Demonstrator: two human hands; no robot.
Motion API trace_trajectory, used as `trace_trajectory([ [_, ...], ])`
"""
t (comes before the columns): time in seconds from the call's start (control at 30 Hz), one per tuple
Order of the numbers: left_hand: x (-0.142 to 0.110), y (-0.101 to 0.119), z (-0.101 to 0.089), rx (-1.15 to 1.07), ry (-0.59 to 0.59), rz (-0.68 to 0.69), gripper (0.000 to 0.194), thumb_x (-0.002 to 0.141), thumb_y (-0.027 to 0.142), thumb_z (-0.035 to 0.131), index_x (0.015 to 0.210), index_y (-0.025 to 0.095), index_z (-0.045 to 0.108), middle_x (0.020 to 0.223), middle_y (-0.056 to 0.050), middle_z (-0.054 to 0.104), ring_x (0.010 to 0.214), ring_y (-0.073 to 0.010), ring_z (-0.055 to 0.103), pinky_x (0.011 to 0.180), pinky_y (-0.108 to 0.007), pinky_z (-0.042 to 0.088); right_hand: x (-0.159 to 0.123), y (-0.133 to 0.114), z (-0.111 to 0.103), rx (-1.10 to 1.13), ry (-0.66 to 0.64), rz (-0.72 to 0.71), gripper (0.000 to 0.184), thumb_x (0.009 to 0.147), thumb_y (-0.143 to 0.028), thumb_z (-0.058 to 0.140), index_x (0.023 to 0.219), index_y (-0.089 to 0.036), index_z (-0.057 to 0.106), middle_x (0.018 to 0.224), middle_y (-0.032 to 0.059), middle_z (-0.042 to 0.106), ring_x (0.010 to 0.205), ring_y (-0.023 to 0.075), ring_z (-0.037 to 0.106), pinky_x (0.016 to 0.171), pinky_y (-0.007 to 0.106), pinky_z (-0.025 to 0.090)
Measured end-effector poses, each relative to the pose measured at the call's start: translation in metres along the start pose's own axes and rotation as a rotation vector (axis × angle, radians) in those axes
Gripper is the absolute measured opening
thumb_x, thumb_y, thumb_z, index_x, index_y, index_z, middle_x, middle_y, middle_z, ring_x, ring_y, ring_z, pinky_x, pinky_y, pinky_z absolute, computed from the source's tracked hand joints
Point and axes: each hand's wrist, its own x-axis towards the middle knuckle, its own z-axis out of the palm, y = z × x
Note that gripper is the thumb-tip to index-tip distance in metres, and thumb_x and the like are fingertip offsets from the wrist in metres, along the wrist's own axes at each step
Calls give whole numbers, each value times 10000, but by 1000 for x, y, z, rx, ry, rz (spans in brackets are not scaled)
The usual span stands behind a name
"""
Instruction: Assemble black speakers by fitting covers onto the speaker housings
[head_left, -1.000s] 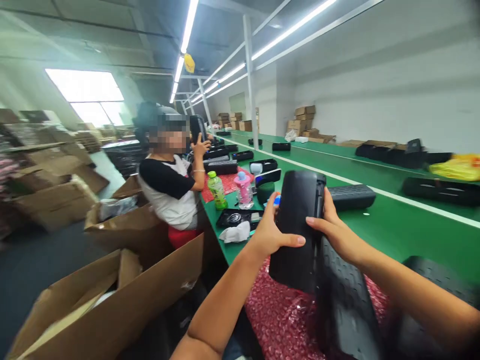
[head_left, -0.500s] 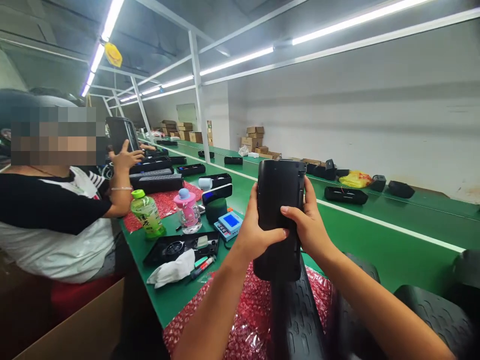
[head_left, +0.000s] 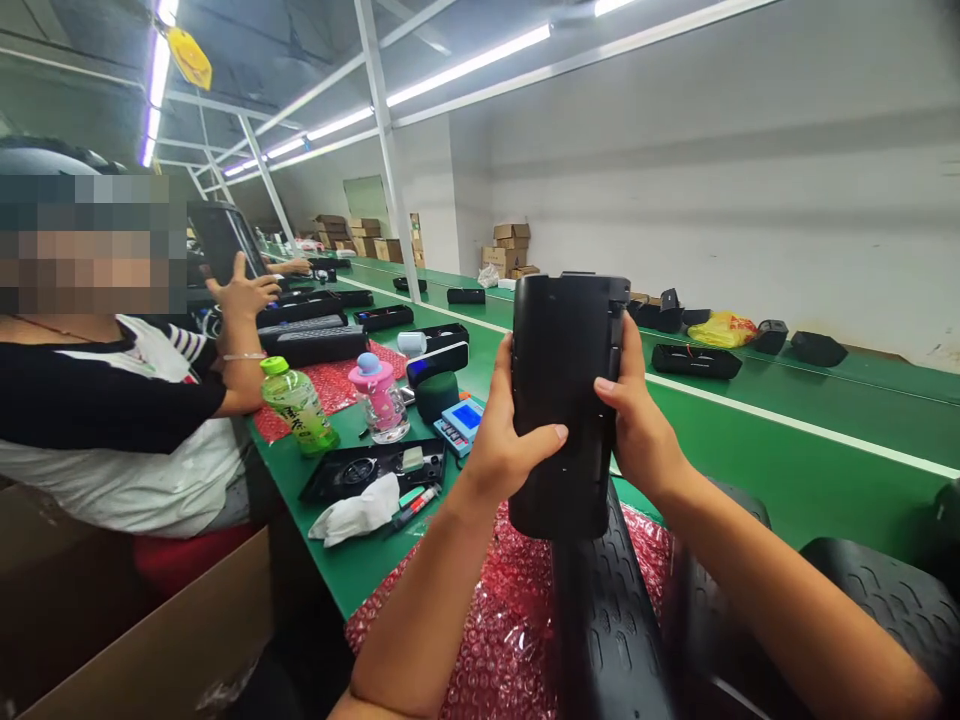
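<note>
Head view: at the centre of the frame, the left hand (head_left: 501, 452) grips the near-left side of a smooth black plastic casing (head_left: 566, 410), its thumb laid across the face, while the right hand (head_left: 651, 435) clasps the right edge, thumb also on the face. Both hands hold the casing upright. Below it, at bottom centre, lies a long black casing with oval dimples (head_left: 611, 620), beside red bubble wrap (head_left: 499, 640) on a green tabletop (head_left: 780, 450). Left of the left hand are a light-blue device with a screen (head_left: 463, 418), a dark green rounded object (head_left: 437, 398), a black panel with a round part (head_left: 358, 472), a crumpled white cloth (head_left: 356, 512), a clear bottle with a pink top (head_left: 381, 405) and a green-capped bottle (head_left: 300, 408). At the left edge, a person (head_left: 97, 400) in a black-sleeved white shirt holds up a dark casing (head_left: 223, 243). Right of centre, farther back, sits a yellow plastic bag (head_left: 720, 329).
</note>
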Motion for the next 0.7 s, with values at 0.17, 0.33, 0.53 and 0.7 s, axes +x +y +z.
trace_trajectory([
  [0.17, 0, -2, -4, -23, -11, 9, 1046, 684, 247, 733, 1543, 297, 138, 1591, -57, 334, 1462, -292, 326, 1217, -442, 281, 2, -3, -4, -38, -67, 30, 942, 803, -420, 478, 1573, -290, -48, 1622, -92, 131, 1499, 164, 128, 1253, 371, 135],
  [0.33, 2, -2, -2, 39, 28, 6, 1089, 658, 286, 802, 1532, 238, 153, 1525, -125, 413, 1393, -320, 421, 1170, -453, 346, 1, -4, -9, -80, -118, -5, 950, 815, -390, 513, 1574, -299, -52, 1631, -78, 62, 1502, 190, 114, 1250, 430, 98],
  [0.53, 3, -3, 3, 34, 27, 42, 1143, 655, 363, 823, 1543, 250, 112, 1563, -130, 338, 1429, -334, 360, 1187, -468, 315, -3, -17, -15, -159, -170, 35, 1258, 675, -351, 765, 1565, -308, -123, 1630, -1, 96, 1486, 288, 173, 1201, 525, 181],
  [0.7, 4, -5, 2, 6, 14, 47, 1110, 657, 334, 817, 1537, 264, 144, 1546, -109, 370, 1423, -322, 374, 1188, -455, 325, -5, -21, -18, -189, -224, 42, 1361, 654, -291, 826, 1542, -305, -205, 1624, 45, 122, 1438, 314, 307, 1075, 490, 434],
])
